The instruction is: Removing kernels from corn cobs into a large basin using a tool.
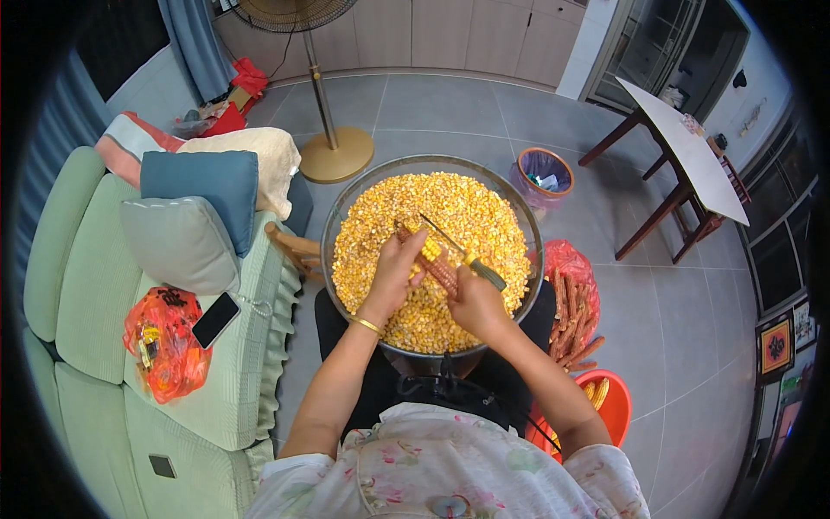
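A partly stripped corn cob (438, 267) is held over a large round metal basin (537, 259). Most of its reddish core is bare, with a patch of yellow kernels left near the middle. My left hand (393, 271) grips the upper part of the cob, thumb along it. Its lower end is in my right hand (478, 303), which also holds a screwdriver (487, 273) with a dark green and yellow handle. The screwdriver's thin shaft points up and left, above the cob. Loose corn kernels (434, 194) heap up in the basin beneath both hands.
Bare cobs (570, 318) spill from a red plastic bag (570, 253) at right. Below it, an orange-red bucket (619, 405) holds corn ears. A lined waste bin (541, 175) and a fan stand (334, 156) are beyond the basin. The green sofa (246, 363) bears a phone (216, 320).
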`<control>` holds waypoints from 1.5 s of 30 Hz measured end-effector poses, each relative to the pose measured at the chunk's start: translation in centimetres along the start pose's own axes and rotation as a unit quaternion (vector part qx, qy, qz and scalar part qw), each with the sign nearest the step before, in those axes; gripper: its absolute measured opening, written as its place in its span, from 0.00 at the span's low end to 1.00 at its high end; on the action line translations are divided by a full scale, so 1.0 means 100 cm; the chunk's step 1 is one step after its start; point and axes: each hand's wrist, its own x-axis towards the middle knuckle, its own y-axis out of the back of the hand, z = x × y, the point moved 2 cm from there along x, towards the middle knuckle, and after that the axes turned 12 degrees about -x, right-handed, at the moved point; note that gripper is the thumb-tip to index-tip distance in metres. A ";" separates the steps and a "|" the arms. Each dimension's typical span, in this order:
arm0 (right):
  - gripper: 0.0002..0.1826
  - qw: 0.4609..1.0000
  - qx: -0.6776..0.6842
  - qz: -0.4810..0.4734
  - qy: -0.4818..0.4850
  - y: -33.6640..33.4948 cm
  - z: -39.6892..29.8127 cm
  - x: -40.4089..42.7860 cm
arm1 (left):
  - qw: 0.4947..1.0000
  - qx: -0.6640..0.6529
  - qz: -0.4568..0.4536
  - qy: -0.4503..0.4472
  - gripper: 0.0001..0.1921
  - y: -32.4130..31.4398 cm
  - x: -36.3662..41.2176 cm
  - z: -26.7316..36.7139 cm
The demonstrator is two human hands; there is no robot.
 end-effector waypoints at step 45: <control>0.17 0.994 0.090 -0.051 0.022 0.016 0.015 0.018 | 0.992 0.059 -0.107 0.020 0.21 0.007 0.016 -0.009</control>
